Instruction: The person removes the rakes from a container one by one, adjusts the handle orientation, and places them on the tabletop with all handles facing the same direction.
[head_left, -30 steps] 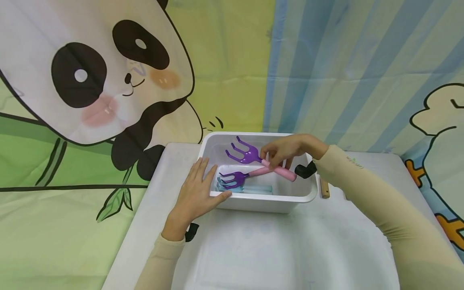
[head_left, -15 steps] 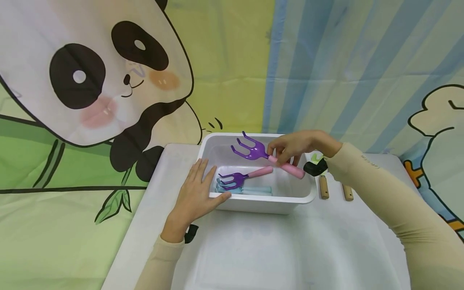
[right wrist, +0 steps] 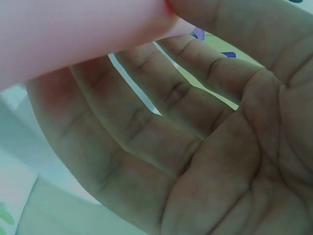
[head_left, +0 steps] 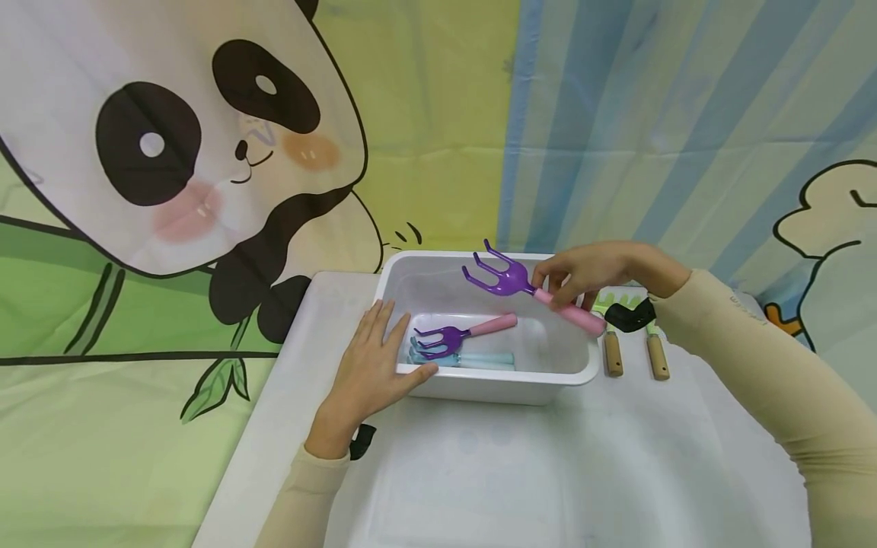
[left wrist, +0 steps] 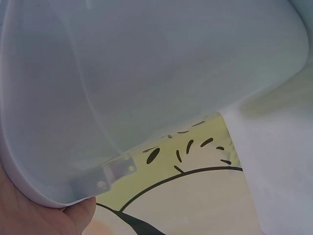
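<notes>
Fingers point(head_left: 556, 283) of the right hand point(head_left: 589, 268) pinched a purple rake's point(head_left: 510, 280) pink handle above the white bin point(head_left: 582, 377), while the left hand point(head_left: 366, 373) rested flat and relaxed on its rim.

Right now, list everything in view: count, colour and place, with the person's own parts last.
Bin: one, white, on the table, near its back edge.
Held rake: one, purple head, pink handle, in the air over the bin's right side.
Rake in bin: one, purple and pink, lying on the bin floor.
Pale blue tool: at least one, on the bin floor, under the purple rake.
Wooden handles: two, brown, on the table right of the bin.
Table: one, white.
Backdrop: one, panda cartoon, behind the table.
Left hand: flat against the bin's left corner.
Right hand: pinches the held rake's handle.
</notes>
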The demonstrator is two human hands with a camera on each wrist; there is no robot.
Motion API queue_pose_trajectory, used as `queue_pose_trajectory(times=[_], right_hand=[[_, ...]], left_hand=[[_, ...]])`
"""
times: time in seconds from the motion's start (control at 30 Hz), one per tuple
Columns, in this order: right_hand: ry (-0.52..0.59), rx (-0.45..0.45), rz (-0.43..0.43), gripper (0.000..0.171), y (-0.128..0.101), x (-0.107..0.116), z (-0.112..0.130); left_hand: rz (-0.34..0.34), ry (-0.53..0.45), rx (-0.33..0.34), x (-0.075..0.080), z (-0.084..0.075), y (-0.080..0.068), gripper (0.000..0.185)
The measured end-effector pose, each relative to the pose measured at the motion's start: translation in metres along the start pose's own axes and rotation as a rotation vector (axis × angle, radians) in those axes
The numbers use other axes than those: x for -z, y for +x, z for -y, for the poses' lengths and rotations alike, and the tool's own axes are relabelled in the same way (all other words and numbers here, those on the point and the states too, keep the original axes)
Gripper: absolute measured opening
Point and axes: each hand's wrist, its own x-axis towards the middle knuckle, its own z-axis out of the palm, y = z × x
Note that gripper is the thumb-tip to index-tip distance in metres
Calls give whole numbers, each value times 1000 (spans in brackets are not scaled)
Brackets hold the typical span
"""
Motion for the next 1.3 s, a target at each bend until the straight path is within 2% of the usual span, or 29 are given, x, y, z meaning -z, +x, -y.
queue_pose_trajectory(times=[0.3, 0.7, 1.3], right_hand=[[34, -17, -28, 37, -21, 2, -20], [98, -46, -35, 32, -46, 4, -50], [187, -83, -122, 40, -79, 1, -103]], left_hand=[[2, 5, -2, 0, 1, 0, 101], [1, 6, -4, -1, 1, 1, 102], [13, 4, 5, 1, 0, 1, 101]])
